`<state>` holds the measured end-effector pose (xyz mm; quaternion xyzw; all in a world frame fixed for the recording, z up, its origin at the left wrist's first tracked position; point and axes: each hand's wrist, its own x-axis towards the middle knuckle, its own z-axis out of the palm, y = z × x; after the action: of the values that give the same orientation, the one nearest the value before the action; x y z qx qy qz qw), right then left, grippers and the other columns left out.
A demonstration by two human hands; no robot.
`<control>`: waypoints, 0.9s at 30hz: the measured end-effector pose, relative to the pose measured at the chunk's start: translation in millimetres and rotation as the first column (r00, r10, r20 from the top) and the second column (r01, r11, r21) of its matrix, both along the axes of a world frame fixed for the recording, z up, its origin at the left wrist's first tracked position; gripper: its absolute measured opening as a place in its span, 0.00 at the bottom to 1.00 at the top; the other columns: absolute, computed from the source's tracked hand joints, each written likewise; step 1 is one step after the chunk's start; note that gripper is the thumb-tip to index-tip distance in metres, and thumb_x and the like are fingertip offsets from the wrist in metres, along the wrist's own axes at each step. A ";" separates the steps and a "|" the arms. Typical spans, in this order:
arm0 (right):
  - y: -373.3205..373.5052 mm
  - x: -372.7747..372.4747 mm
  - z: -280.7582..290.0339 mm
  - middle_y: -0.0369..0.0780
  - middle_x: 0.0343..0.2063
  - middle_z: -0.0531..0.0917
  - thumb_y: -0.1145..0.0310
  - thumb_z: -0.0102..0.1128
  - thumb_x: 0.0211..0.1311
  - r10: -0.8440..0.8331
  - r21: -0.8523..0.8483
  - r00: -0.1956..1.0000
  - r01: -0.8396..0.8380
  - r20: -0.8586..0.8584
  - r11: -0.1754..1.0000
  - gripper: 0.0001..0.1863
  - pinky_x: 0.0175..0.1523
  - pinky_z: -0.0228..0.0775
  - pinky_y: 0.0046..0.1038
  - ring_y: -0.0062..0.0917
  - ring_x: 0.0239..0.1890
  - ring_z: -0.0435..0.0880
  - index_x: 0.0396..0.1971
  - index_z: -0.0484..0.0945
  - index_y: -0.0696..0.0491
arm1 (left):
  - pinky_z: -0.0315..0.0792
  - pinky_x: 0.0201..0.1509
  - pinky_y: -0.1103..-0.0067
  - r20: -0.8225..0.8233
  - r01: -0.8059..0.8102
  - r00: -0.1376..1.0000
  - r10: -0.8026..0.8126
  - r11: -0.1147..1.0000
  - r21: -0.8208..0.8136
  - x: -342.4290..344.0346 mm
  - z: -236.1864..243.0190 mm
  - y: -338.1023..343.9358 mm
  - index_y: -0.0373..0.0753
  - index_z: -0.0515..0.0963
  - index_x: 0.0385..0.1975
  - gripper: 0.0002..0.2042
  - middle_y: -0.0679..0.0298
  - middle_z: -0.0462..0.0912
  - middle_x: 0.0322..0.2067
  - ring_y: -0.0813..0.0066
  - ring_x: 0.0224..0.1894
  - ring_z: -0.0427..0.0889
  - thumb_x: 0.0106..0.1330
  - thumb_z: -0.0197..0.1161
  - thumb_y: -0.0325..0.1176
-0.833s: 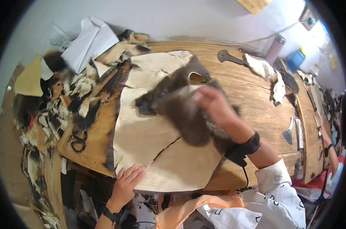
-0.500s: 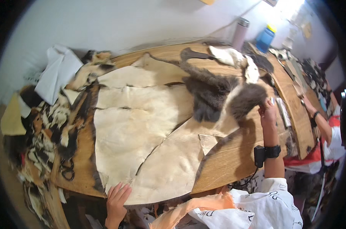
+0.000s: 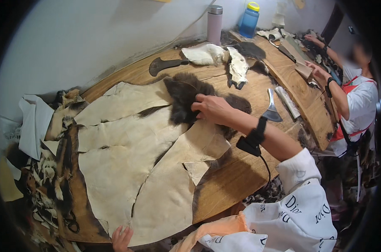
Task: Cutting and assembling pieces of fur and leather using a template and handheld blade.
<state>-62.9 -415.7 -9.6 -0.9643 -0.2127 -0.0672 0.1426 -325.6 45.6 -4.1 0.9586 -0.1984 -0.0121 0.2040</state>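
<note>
A large pelt (image 3: 127,159) lies skin side up across the table, pale and cut by several slits, with dark brown fur showing along its far right part. My right hand (image 3: 213,109) reaches over it, its fingers closed on the edge of the dark fur (image 3: 184,94). At the near edge of the pelt, my left hand (image 3: 122,238) rests with its fingers apart on the skin, partly cut off by the frame. A broad-bladed knife (image 3: 272,110) lies right of my right hand, and a dark curved blade tool (image 3: 167,65) lies beyond the pelt.
Fur scraps (image 3: 51,185) pile up at the left, beside a white sheet (image 3: 32,126). A pink flask (image 3: 214,25), a blue bottle (image 3: 249,20) and white fur pieces (image 3: 238,67) stand or lie at the back. A co-worker (image 3: 358,96) works right of a wooden board (image 3: 299,84).
My right hand has moved left from the fur's right edge onto the dark fur, which is folded differently. The knife has come into sight. The whole view has shifted.
</note>
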 end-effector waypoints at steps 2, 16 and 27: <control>-8.9 19.6 -17.7 0.42 0.30 0.78 0.70 0.59 0.47 0.032 -0.129 0.988 -0.051 -0.151 0.990 0.08 0.33 0.71 0.33 0.40 0.29 0.78 0.31 0.77 0.49 | 0.61 0.57 0.66 0.017 -0.008 1.000 0.008 0.999 -0.043 1.0 -1.2 -3.0 0.39 0.77 0.46 0.34 0.57 0.74 0.49 0.55 0.57 0.66 0.35 0.38 0.09; -98.6 -33.7 6.0 0.41 0.30 0.78 0.72 0.58 0.53 -0.110 0.254 0.994 0.110 -0.017 0.961 0.08 0.36 0.70 0.28 0.27 0.31 0.79 0.34 0.75 0.55 | 0.63 0.57 0.66 0.078 -0.095 0.992 0.103 0.991 -0.093 -11.4 -17.5 3.6 0.36 0.77 0.43 0.18 0.56 0.77 0.46 0.55 0.54 0.71 0.63 0.51 0.43; -103.0 -94.2 -4.1 0.44 0.29 0.75 0.84 0.55 0.45 -0.298 0.298 0.826 0.166 0.479 0.940 0.14 0.32 0.67 0.35 0.42 0.29 0.75 0.34 0.71 0.55 | 0.65 0.55 0.67 0.034 -0.232 0.972 0.232 0.973 -0.023 -12.6 2.8 -3.3 0.32 0.77 0.38 0.16 0.51 0.78 0.40 0.52 0.48 0.75 0.57 0.55 0.38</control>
<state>-157.1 -518.7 -13.7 -0.9042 -0.1136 -0.3664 0.1880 -338.3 42.3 -1.4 0.9733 -0.0888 0.0311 0.2093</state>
